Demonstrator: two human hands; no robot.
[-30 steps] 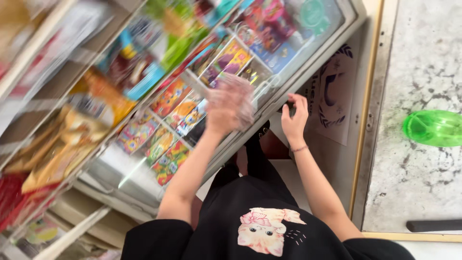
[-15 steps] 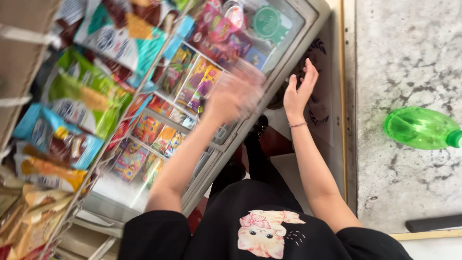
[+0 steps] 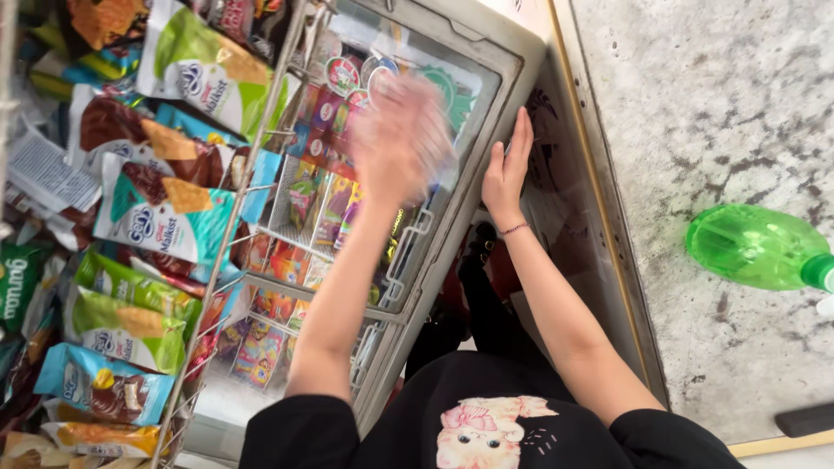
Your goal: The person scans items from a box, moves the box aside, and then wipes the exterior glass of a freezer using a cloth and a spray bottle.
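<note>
From the head view, the left hand (image 3: pixel 400 139) is a blur over the glass lid (image 3: pixel 408 234) of the chest freezer (image 3: pixel 486 52); whether it holds anything I cannot tell. The right hand (image 3: pixel 508 169) lies flat and open, empty, on the freezer's right rim. Under the glass, colourful ice-cream packets (image 3: pixel 326 200) fill wire baskets. Wafer packets (image 3: pixel 165 208) in green, teal and blue hang on the wire rack (image 3: pixel 230 226) along the freezer's left edge. A green bottle (image 3: pixel 756 247) lies on the stone floor (image 3: pixel 695 104).

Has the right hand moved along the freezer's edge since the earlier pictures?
Yes. The right hand now lies flat, fingers outstretched, higher along the freezer frame, nearer its far corner than before.
</note>
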